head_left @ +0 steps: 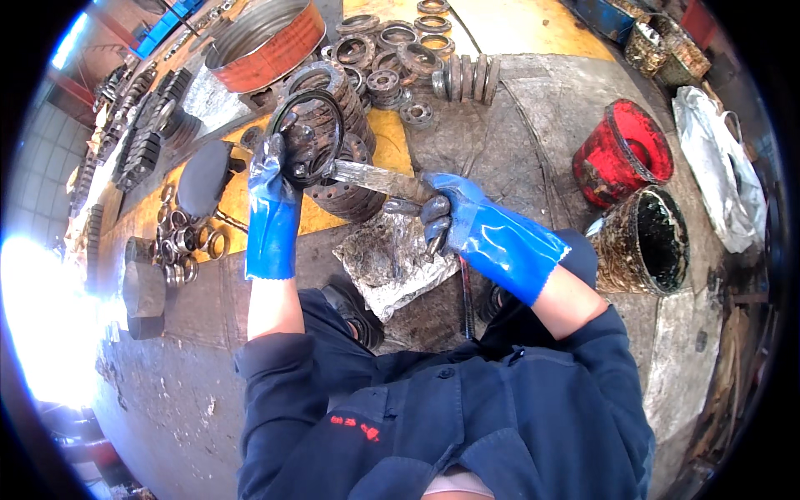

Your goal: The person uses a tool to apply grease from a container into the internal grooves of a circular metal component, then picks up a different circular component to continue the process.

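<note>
A blue glove, blackened at the fingers, covers my left hand [271, 179]. Those fingers are closed on a dark, greasy metal ring [340, 125], held up above a stack of flat ring flanges [354, 200]. In a matching glove, my right hand [448, 208] grips a grimy flat scraper-like tool [379, 177]. The tool's far end reaches the lower right side of the ring; whether it touches cannot be made out. Below my hands, a crumpled silvery sheet [400, 262], smeared with dark grease, lies on the floor between my feet.
Several rings [396, 37] and a row of discs [467, 79] lie ahead. An orange-red drum [271, 58] stands far left, near a grey round pad [204, 179] and small rings [177, 242]. At right are a red bucket [604, 162], a crusted bucket [621, 250] and a white bag [721, 167].
</note>
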`<state>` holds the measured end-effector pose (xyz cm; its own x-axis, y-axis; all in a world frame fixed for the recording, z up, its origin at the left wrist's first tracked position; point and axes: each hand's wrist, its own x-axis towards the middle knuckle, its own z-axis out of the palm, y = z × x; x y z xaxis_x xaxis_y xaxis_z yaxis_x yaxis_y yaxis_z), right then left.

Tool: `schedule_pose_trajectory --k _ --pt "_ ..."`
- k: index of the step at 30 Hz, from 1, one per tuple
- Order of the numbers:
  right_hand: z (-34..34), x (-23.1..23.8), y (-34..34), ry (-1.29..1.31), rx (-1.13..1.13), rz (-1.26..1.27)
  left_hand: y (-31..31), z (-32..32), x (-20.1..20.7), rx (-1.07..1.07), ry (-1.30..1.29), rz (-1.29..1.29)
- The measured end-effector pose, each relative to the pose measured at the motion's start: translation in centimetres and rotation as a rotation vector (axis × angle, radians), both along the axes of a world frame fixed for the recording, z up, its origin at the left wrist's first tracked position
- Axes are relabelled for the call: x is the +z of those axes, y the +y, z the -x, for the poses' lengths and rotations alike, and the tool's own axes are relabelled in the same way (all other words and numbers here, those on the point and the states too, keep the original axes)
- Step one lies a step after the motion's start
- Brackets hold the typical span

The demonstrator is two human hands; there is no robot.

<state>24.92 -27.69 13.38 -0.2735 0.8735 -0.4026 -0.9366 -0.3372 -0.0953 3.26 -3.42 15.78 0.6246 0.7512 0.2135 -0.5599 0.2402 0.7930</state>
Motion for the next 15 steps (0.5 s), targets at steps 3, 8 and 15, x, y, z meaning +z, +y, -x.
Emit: schedule_pose_trajectory --k 3,8,15 --pt "0.7 0.5 -0.2 0.095 -0.015 0.006 0.1 -0.1 0.2 0.003 -0.016 0.019" --pt "2.5 2.5 -1.3 0.17 -0.022 0.023 0.6 0.1 -0.3 -0.059 -0.124 0.066" --pt "4.2 1.8 -2.6 0.444 0.136 -0.019 0.3 -1.2 -1.0 0.062 -0.255 0.206"
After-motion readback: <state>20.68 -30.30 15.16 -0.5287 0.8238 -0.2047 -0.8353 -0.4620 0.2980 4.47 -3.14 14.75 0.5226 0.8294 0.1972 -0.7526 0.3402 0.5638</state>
